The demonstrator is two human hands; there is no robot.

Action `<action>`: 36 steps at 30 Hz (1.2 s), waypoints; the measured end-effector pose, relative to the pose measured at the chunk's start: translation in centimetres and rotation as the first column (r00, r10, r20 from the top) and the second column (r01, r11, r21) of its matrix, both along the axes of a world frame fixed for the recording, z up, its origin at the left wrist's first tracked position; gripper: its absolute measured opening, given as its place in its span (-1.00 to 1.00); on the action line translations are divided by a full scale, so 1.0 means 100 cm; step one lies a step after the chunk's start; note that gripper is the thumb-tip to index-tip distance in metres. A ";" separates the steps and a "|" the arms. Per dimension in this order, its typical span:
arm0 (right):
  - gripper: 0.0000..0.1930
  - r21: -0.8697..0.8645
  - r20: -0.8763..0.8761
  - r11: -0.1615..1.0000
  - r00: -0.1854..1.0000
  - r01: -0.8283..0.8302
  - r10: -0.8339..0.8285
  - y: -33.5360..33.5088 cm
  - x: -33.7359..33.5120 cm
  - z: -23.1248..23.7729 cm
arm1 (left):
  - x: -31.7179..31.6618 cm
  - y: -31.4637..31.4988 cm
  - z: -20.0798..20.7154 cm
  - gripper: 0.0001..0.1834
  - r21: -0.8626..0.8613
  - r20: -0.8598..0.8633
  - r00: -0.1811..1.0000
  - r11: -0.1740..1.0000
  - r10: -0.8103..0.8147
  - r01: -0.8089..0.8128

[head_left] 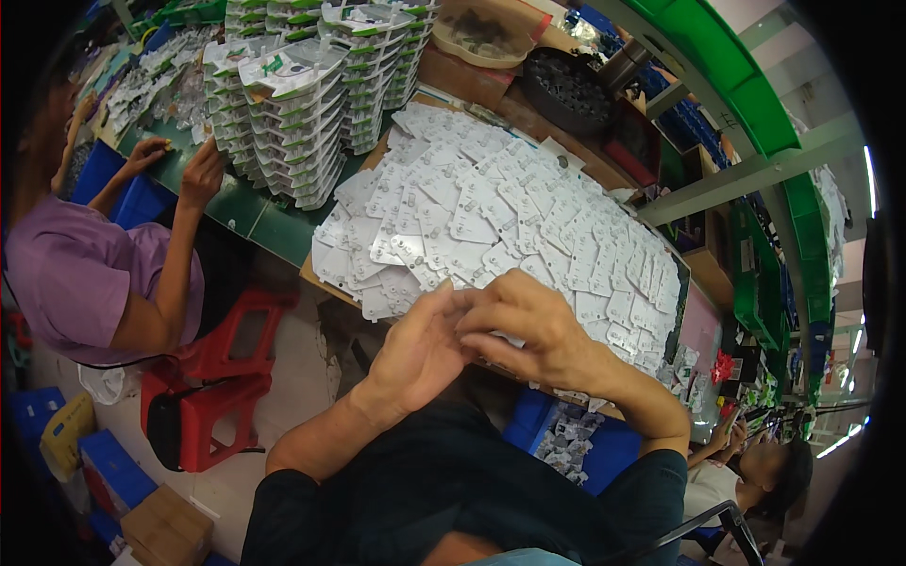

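Observation:
My left hand (411,351) and my right hand (530,328) meet just over the near edge of the workbench. The left is cupped with its palm turned toward the right hand, its fingers bent and partly covered. Curled fingers of the right hand reach into that palm, thumb close to them. Whatever lies between the fingers is too small or too hidden to make out. Right beyond both hands spreads a wide, overlapping pile of flat white plastic pieces (481,222), each with small raised details.
Tall stacks of white and green trays (288,113) stand at the far left. A blue bin (615,455) of grey parts (569,439) sits below the bench edge. A round black tray (566,90) lies behind. Co-workers sit left, near a red stool (222,415), and right.

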State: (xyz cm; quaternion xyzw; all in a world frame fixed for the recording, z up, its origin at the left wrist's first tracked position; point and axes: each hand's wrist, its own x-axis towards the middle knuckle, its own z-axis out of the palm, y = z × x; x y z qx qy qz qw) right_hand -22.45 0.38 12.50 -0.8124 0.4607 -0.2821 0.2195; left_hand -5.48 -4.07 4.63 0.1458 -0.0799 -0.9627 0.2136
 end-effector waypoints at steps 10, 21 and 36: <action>-0.83 0.598 0.420 0.779 0.753 0.189 -0.506 0.017 -0.017 -0.019 | 0.000 0.000 0.001 -0.77 -0.268 0.158 0.987 0.963 0.019 0.024; -0.86 0.282 0.176 0.899 0.903 0.335 -0.392 0.019 -0.019 -0.012 | -0.002 -0.002 -0.001 -0.74 -0.318 0.239 0.968 0.948 0.074 0.006; -0.89 0.288 0.295 0.885 0.845 0.367 -0.446 0.021 -0.015 -0.015 | -0.006 -0.001 -0.003 -0.73 -0.440 0.251 0.959 0.898 0.132 -0.009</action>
